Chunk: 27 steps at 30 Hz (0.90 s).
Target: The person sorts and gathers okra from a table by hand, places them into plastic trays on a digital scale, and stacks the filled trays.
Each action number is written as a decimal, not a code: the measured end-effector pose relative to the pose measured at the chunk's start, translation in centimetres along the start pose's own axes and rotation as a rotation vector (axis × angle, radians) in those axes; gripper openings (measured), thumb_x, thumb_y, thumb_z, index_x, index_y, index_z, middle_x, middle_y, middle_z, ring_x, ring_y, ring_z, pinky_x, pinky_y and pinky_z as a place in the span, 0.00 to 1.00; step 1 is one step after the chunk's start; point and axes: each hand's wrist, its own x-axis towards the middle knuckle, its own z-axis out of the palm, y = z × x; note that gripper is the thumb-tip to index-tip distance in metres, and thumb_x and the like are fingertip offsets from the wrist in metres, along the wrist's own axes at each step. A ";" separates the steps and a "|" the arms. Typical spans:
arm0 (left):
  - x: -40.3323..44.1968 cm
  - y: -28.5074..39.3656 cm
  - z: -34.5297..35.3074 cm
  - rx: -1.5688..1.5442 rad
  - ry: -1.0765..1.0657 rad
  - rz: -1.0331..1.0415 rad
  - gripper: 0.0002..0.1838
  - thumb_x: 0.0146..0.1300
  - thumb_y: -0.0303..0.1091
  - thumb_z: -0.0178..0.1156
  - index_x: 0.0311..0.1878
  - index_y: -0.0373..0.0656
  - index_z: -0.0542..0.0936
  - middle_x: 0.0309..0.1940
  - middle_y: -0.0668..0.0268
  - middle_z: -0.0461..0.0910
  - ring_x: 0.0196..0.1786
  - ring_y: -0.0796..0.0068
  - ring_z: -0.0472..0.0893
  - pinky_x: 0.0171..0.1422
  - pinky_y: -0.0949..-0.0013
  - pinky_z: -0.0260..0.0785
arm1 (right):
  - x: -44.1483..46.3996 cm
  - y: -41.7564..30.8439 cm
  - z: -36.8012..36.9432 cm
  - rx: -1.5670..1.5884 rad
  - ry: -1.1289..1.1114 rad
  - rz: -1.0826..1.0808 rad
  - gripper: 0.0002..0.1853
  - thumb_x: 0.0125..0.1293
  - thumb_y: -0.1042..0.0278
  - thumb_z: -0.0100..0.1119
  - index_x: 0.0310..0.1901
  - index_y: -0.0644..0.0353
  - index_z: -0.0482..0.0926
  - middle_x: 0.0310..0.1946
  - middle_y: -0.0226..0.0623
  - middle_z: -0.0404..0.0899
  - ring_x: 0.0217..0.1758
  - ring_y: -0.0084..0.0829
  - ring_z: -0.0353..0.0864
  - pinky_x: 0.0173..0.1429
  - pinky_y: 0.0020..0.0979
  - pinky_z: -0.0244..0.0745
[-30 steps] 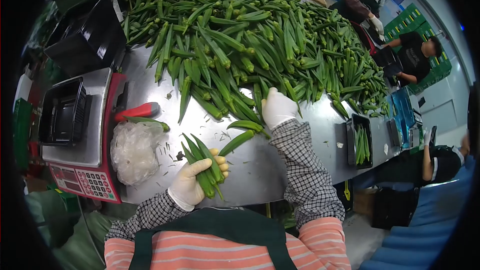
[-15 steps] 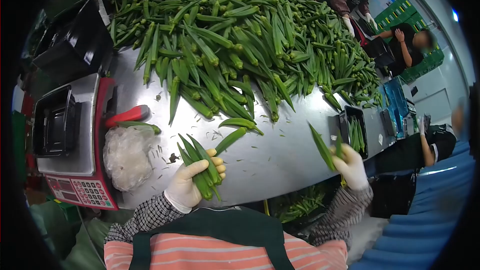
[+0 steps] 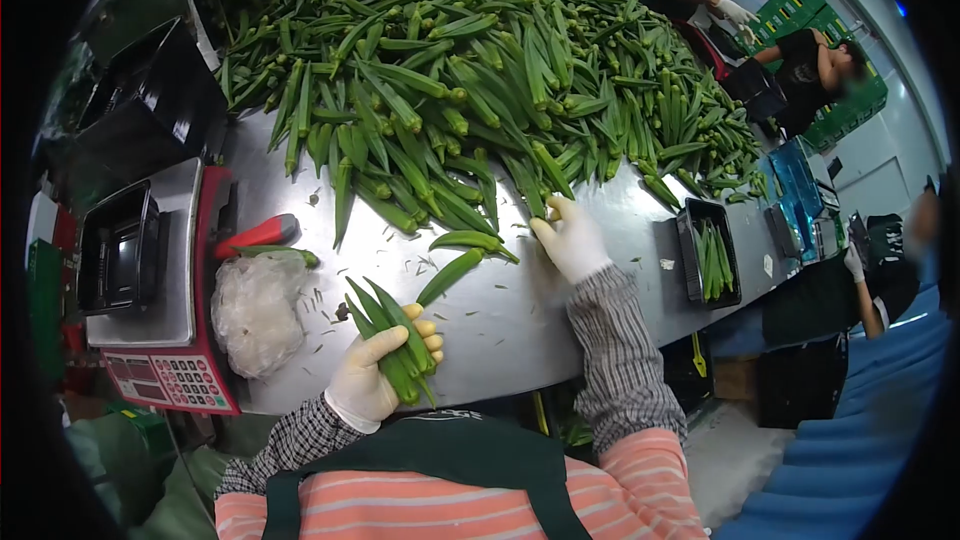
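Note:
My left hand, in a pale glove, is closed around several green okra pods, their tips pointing up and away. At the near edge of a large okra heap, my gloved right hand has its thumb and fingers closed at the near end of an okra pod; the fingers partly hide the contact. Between the hands, a loose okra pod and a curved one lie on the metal table. A black tray to the right contains several okra pods.
On the left, a red scale carries a black tray. Beside it lie a red-handled tool and a crumpled clear plastic bag. Stacked black trays stand behind. Other people work at the right and far right.
My right hand has moved left and away from me, from beside the right-hand tray to the heap. The pods it held before are gone from it. My left hand keeps its bunch.

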 end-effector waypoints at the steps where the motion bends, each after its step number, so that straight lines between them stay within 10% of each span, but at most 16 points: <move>1: -0.2 0.0 -0.2 -0.003 0.002 0.004 0.18 0.62 0.27 0.53 0.56 0.36 0.69 0.45 0.54 0.77 0.48 0.59 0.78 0.58 0.54 0.70 | 0.4 0.2 0.2 0.007 -0.043 0.026 0.19 0.56 0.61 0.60 0.47 0.63 0.76 0.42 0.48 0.79 0.46 0.45 0.79 0.51 0.35 0.73; 8: 1.1 0.4 -0.3 -0.001 -0.011 -0.054 0.18 0.62 0.27 0.54 0.56 0.36 0.69 0.45 0.54 0.77 0.48 0.58 0.78 0.58 0.53 0.70 | -10.7 4.8 -13.0 0.166 -0.297 0.146 0.12 0.56 0.71 0.62 0.42 0.64 0.79 0.36 0.39 0.79 0.39 0.28 0.79 0.45 0.26 0.73; 12: 2.4 -0.1 0.6 0.016 -0.056 -0.139 0.18 0.62 0.27 0.54 0.56 0.37 0.69 0.46 0.54 0.77 0.49 0.58 0.78 0.58 0.53 0.70 | -17.5 8.2 -17.8 -0.247 -0.025 0.350 0.12 0.50 0.74 0.65 0.38 0.66 0.81 0.31 0.36 0.77 0.28 0.25 0.74 0.36 0.25 0.71; 20: 1.3 0.2 0.0 -0.004 -0.015 -0.066 0.18 0.62 0.27 0.54 0.55 0.37 0.70 0.44 0.55 0.78 0.47 0.59 0.78 0.57 0.54 0.70 | -3.3 4.1 -6.3 0.041 0.083 -0.278 0.14 0.54 0.73 0.59 0.44 0.62 0.75 0.44 0.45 0.76 0.48 0.44 0.75 0.55 0.37 0.70; 27: -0.9 0.8 -0.8 -0.014 0.063 0.057 0.18 0.62 0.28 0.54 0.56 0.37 0.70 0.44 0.54 0.78 0.48 0.59 0.78 0.57 0.54 0.70 | 8.7 -2.9 1.9 -0.473 0.021 -0.001 0.39 0.53 0.54 0.62 0.64 0.63 0.60 0.66 0.48 0.57 0.69 0.44 0.57 0.70 0.41 0.53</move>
